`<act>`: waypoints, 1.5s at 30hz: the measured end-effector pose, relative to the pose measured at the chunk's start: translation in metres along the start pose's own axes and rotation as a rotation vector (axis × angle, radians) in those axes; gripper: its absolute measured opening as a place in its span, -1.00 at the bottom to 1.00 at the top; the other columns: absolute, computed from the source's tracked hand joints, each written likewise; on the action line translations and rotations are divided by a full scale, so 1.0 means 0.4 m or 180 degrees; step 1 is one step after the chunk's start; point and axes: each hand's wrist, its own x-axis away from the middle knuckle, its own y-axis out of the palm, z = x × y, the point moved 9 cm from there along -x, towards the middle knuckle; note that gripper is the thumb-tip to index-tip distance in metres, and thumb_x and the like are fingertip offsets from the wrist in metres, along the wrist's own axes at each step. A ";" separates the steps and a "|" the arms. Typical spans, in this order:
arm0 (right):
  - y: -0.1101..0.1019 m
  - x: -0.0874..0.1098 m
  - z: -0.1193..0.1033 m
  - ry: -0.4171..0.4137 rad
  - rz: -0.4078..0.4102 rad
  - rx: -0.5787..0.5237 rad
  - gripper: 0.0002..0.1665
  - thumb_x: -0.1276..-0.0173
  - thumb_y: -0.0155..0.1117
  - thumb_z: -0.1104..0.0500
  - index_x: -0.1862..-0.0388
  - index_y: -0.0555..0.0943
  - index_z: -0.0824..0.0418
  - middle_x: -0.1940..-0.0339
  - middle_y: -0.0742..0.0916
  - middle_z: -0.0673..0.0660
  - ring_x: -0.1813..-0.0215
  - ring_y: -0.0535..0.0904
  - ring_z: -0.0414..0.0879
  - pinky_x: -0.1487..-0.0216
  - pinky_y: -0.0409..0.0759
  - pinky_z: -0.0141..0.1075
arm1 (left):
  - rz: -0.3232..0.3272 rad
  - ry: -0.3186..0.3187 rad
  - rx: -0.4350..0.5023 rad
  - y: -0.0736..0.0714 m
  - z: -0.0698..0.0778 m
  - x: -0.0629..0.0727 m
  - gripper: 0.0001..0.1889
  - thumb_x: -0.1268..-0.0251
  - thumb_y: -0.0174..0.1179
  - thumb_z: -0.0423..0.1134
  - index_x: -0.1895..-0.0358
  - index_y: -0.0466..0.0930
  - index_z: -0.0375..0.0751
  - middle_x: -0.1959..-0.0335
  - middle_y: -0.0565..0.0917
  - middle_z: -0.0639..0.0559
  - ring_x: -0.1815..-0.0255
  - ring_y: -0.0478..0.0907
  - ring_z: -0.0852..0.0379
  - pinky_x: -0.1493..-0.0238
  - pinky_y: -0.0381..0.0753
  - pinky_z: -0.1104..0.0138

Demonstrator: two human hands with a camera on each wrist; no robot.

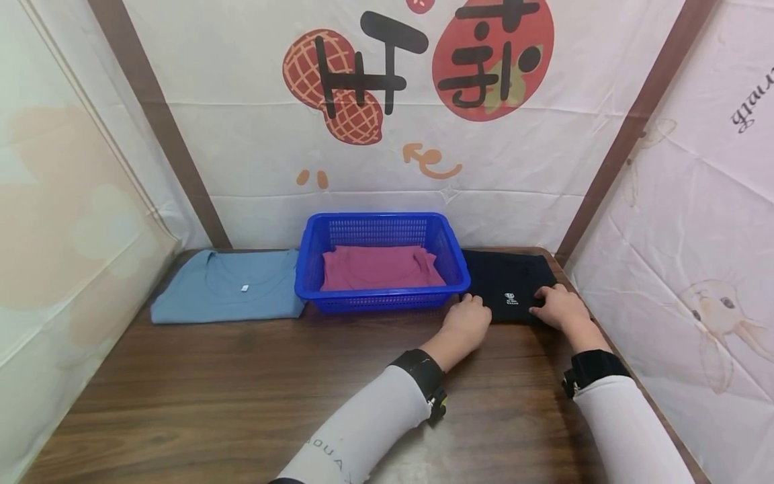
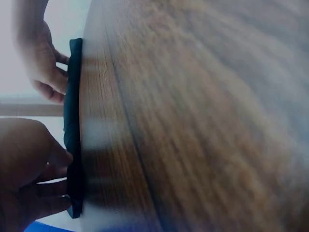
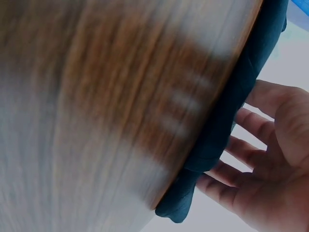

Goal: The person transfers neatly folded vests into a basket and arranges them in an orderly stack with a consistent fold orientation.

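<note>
Blk garment (image 1: 504, 275) x1, bskt (image 1: 381, 295) x1

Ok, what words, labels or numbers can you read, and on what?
Left sleeve: "OUA", as best I can read; the rest is unclear.
Black garment: white print, too small to read.
Blue shirt: collar tag, too small to read.
Back curtain: large upside-down characters, not reliably readable.
Right curtain: upside-down script, cut off, unreadable.
</note>
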 end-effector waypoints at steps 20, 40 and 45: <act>-0.003 0.046 0.017 -0.0082 -0.0176 0.0025 -0.39 -0.38 0.34 -0.06 -0.25 0.55 0.31 -0.24 0.45 0.56 -0.23 0.41 0.60 -0.15 0.46 0.35 | -0.0214 0.0354 -0.0043 -0.007 0.016 0.029 -0.72 -0.58 0.07 -0.26 -0.01 0.78 0.14 -0.02 0.71 0.11 -0.06 0.53 0.10 -0.01 0.70 0.24; 0.014 0.106 -0.009 -0.0208 -0.0139 0.0050 -0.45 -0.35 0.40 -0.03 -0.17 0.59 0.28 -0.17 0.50 0.51 -0.11 0.51 0.52 -0.01 0.52 0.30 | 0.0075 0.0551 0.0027 -0.021 0.000 0.069 -0.69 -0.51 0.10 -0.28 0.05 0.80 0.25 0.07 0.72 0.17 0.03 0.57 0.12 -0.05 0.61 0.27; 0.010 0.117 -0.018 -0.0234 -0.0120 0.0055 -0.45 -0.33 0.42 -0.03 -0.16 0.60 0.28 -0.15 0.51 0.49 -0.09 0.53 0.51 0.00 0.53 0.29 | 0.0051 0.0690 -0.0018 -0.025 0.004 0.081 -0.70 -0.51 0.10 -0.27 0.02 0.79 0.21 0.07 0.69 0.14 0.07 0.62 0.13 -0.04 0.64 0.29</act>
